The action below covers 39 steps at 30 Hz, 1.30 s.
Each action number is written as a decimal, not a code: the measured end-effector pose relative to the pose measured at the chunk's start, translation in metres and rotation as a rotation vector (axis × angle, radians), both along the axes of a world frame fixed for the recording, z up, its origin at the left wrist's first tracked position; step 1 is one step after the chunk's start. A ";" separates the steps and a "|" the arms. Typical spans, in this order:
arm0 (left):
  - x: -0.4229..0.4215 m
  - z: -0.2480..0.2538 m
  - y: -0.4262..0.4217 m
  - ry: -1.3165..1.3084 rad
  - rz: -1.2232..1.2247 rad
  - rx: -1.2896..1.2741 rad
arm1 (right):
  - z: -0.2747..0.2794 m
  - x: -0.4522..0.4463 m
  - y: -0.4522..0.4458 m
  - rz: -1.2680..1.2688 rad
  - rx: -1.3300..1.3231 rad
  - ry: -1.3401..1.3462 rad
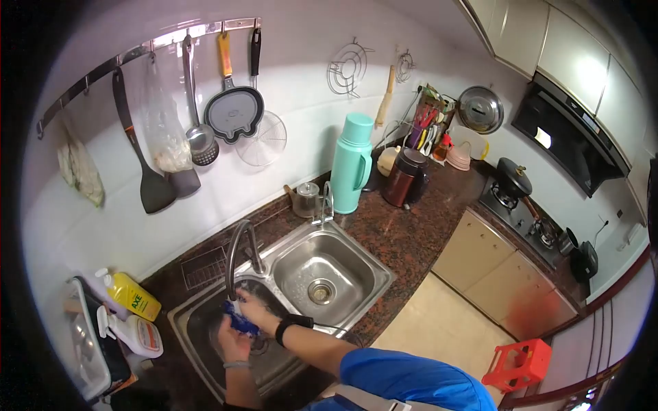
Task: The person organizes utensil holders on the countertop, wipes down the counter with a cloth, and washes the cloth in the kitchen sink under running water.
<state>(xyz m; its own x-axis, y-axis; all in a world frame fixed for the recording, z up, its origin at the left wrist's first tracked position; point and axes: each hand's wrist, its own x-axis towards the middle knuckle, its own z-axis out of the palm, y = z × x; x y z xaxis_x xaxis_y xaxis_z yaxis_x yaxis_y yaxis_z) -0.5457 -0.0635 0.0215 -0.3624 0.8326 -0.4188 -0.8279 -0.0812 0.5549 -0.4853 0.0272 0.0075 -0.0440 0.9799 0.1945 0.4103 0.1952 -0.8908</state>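
Both of my hands are over the left basin of a steel double sink point(384, 277), under a curved faucet point(231, 257). Between them is a small dark blue item with some white on it point(241, 322); it may be a cloth or a sponge, but I cannot make out its kind. My left hand point(234, 344) closes on it from below, with a band around the wrist. From above, my right hand point(257, 312) grips the same item, and a black band circles that wrist. My fingers hide part of the item.
A yellow detergent bottle point(135, 296) and a white bottle point(140, 335) stand left of the sink. Behind it are a metal pot point(306, 201) and a mint thermos point(351, 164). Utensils and a small pan point(234, 113) hang on the wall. A red plastic stool point(519, 365) stands on the floor.
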 end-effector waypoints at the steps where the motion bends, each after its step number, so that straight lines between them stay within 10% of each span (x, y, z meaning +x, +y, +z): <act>1: -0.001 0.016 0.002 -0.093 0.058 0.115 | 0.026 0.013 -0.008 0.321 -0.289 0.193; 3: -0.011 0.017 0.000 -0.143 0.077 0.113 | 0.036 0.014 -0.025 0.745 -0.459 0.427; 5: -0.057 -0.070 0.007 -0.095 0.002 0.362 | 0.024 0.002 -0.051 0.476 0.357 -0.041; 9: -0.006 -0.002 -0.005 -0.011 -0.224 0.106 | 0.049 0.015 -0.011 0.521 -0.348 0.117; 11: 0.007 0.030 -0.012 0.105 -0.211 0.050 | 0.036 0.004 0.003 0.260 -0.229 0.082; 13: 0.004 0.039 -0.009 -0.134 -0.080 0.148 | 0.042 0.011 -0.005 0.639 -0.450 -0.018; 15: -0.020 -0.008 0.002 -0.241 -0.063 0.216 | 0.040 0.013 -0.037 0.638 0.264 0.057; 17: -0.041 -0.060 0.000 1.014 -0.218 0.264 | 0.038 0.011 -0.039 0.592 0.415 -0.043; 19: -0.007 -0.027 -0.006 0.206 -0.159 0.179 | 0.053 0.015 -0.028 0.369 -0.222 -0.099; 21: 0.000 -0.019 -0.008 0.161 -0.157 -0.064 | -0.021 -0.005 0.009 0.329 0.031 -0.076; 24: 0.005 0.014 -0.008 0.095 -0.121 0.152 | -0.025 0.006 0.024 0.666 -0.756 0.468; 25: 0.004 0.019 -0.004 0.062 -0.073 0.316 | 0.059 0.037 0.001 0.642 -1.020 0.472; 29: -0.011 0.009 -0.004 -0.300 -0.097 0.385 | 0.027 0.009 -0.013 0.888 0.129 0.183; 31: -0.020 -0.030 0.004 -0.506 -0.233 0.818 | 0.035 0.006 -0.042 0.789 0.212 0.338; 34: -0.025 -0.036 -0.010 0.088 -0.228 0.342 | 0.051 0.015 -0.040 0.699 0.210 -0.171; 39: -0.003 -0.029 0.001 0.204 -0.044 -0.007 | 0.012 0.001 -0.021 0.624 0.371 -0.256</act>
<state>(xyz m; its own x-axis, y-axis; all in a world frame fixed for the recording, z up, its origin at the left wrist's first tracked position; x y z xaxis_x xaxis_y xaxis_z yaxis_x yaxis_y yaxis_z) -0.5482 -0.0627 -0.0077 -0.4039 0.8468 -0.3462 -0.7011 -0.0434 0.7118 -0.4842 0.0066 0.0196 -0.6551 0.6314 0.4149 0.3106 0.7257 -0.6139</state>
